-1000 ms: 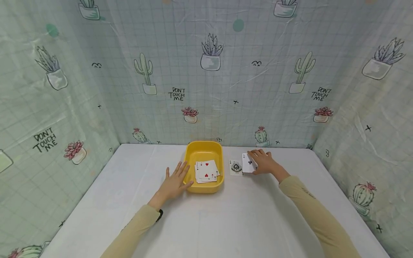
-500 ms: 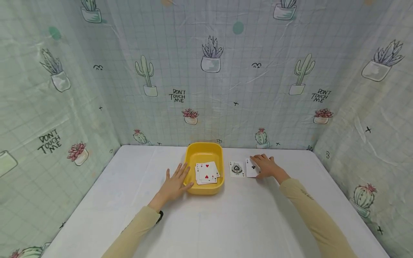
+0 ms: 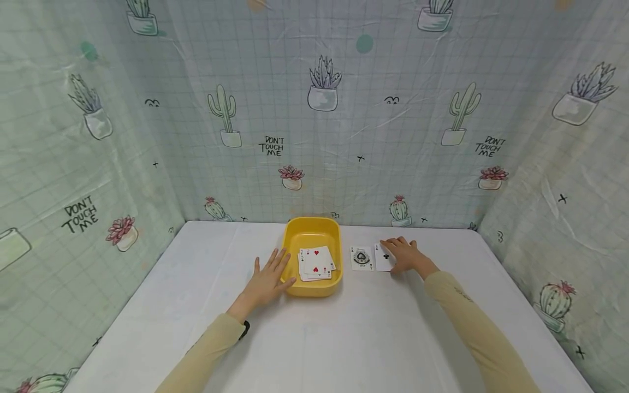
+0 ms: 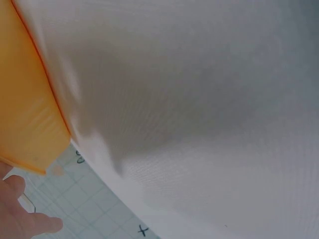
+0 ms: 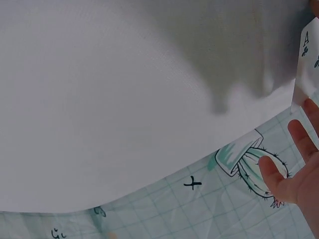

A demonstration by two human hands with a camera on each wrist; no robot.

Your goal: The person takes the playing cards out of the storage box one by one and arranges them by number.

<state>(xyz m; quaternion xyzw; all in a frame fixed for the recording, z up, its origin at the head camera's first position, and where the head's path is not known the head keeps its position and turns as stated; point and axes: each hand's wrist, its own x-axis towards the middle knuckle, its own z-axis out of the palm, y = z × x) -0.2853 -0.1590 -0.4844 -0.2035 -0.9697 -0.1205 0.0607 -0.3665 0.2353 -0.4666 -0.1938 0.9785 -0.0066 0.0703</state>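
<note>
Right hand (image 3: 404, 255) lies flat on the ace of clubs (image 3: 383, 256), fingers (image 3: 393, 244) straight and spread, pressing the card down onto the white surface (image 3: 344, 338) rather than pinching it. The card sits face up, just right of the ace of spades (image 3: 361, 257), edges almost touching; whether they overlap can't be told. The two aces form a short row right of the yellow tray (image 3: 290, 248), likely kept side by side so both faces stay readable. The flat press looks like a way to keep the card square against its neighbour.

Right wrist view: a corner of the ace of clubs (image 5: 309, 64) is at the right edge with the fingers (image 5: 299, 137) extended beside it, not curled round it.

Left hand (image 3: 265, 281) is flat on the surface, fingers (image 3: 277, 259) straight and fanned, the thumb side touching the tray's near-left wall. It holds nothing; judged as bracing the tray so it doesn't slide. Left wrist view shows only the tray wall (image 4: 25, 109), the surface and a bit of the hand (image 4: 20, 214).

Inside the tray, a loose pile of cards (image 3: 316, 263) lies face up, red hearts on top, slightly fanned toward the near end. The tray's rim keeps the pile together and apart from the laid-out aces.

Cactus-print cloth (image 3: 319, 109) hangs behind and on both sides.
</note>
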